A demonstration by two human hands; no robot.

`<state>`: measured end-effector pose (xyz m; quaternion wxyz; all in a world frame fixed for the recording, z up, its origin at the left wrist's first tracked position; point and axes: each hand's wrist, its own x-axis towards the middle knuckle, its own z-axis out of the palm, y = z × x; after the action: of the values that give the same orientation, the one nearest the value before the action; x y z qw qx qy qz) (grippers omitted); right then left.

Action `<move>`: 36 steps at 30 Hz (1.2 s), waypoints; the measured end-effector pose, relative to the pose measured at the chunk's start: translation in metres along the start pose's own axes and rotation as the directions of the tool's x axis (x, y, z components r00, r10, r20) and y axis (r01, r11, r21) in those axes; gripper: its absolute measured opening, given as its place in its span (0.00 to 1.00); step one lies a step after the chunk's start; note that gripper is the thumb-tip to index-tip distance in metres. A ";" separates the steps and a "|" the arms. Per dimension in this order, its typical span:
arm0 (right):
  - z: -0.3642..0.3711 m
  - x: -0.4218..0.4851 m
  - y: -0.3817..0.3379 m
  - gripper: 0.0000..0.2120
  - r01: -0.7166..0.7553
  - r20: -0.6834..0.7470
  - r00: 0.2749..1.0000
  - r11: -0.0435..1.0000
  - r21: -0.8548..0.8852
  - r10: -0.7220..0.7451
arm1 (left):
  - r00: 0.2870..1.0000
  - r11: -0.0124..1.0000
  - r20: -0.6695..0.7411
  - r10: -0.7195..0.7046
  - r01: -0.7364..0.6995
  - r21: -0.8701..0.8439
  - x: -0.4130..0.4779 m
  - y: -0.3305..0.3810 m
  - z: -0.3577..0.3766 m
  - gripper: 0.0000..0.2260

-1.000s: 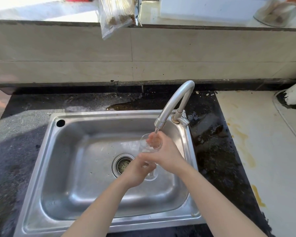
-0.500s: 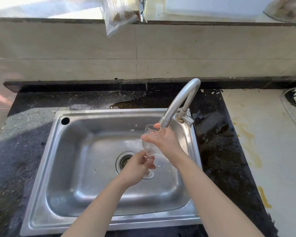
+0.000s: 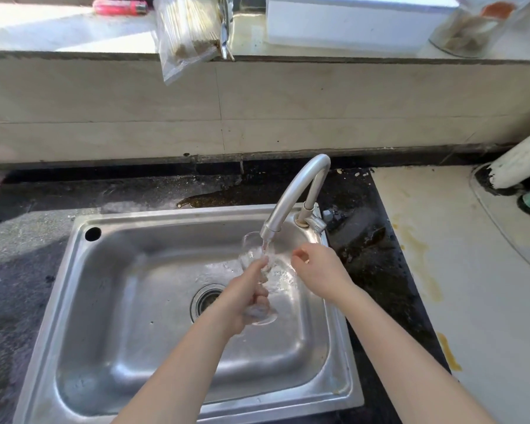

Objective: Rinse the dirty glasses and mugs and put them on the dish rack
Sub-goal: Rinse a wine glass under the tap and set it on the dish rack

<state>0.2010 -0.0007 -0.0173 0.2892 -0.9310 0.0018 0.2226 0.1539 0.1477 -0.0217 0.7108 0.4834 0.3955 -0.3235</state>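
A clear stemmed glass [image 3: 253, 250] tilts under the running tap [image 3: 291, 197] over the steel sink [image 3: 110, 301]. My left hand [image 3: 245, 298] grips its stem, with the round foot showing just below my fingers. Water pours from the spout into the bowl and splashes around it. My right hand [image 3: 317, 270] hovers just right of the glass, fingers loosely curled, holding nothing and not touching it. No dish rack is in view.
The drain [image 3: 207, 298] lies left of my left hand. Dark wet countertop [image 3: 367, 249] surrounds the sink, and a pale stained surface [image 3: 459, 286] lies to the right. A plastic bag [image 3: 185, 35] hangs over the ledge above. A white cylinder [image 3: 523, 160] sits far right.
My right hand has come off the glass bowl and moved right. The left hand now holds the glass alone, tilted under the stream.
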 end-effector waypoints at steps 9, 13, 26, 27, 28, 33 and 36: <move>-0.023 0.027 0.013 0.22 -0.003 -0.234 0.970 0.967 -0.256 -0.059 | 1.000 0.751 0.006 -0.026 0.024 -0.660 0.002 0.043 0.038 0.13; -0.020 0.044 0.017 0.20 0.014 -0.186 0.979 0.935 -0.354 -0.085 | 0.999 0.657 0.039 -0.035 0.052 -0.753 0.001 0.043 0.036 0.16; -0.050 0.067 0.030 0.16 -0.043 -0.030 0.999 0.997 -0.060 0.042 | 0.997 0.790 0.056 -0.045 0.070 -0.610 -0.004 0.038 0.026 0.14; -0.049 0.066 0.029 0.15 -0.051 -0.025 0.998 0.995 -0.087 0.049 | 0.999 0.824 0.025 -0.038 0.045 -0.565 -0.004 0.036 0.025 0.13; -0.048 0.064 0.029 0.14 -0.051 -0.035 0.998 0.988 -0.145 0.046 | 1.000 0.857 -0.004 -0.030 0.024 -0.514 -0.005 0.034 0.022 0.11; -0.031 0.017 0.020 0.22 0.155 -0.308 0.913 0.926 -0.345 -0.268 | 0.998 0.998 0.001 -0.064 0.064 -0.011 -0.015 0.021 0.002 0.09; -0.012 -0.012 0.017 0.31 0.412 -0.059 0.878 0.812 -0.414 -0.475 | 0.998 0.954 -0.016 -0.069 0.070 0.290 -0.029 0.015 -0.003 0.06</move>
<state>0.1928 -0.0224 -0.0125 0.1415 -0.9586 -0.2371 0.0696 0.1518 0.1572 0.0093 0.6191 0.5693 0.3623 -0.4017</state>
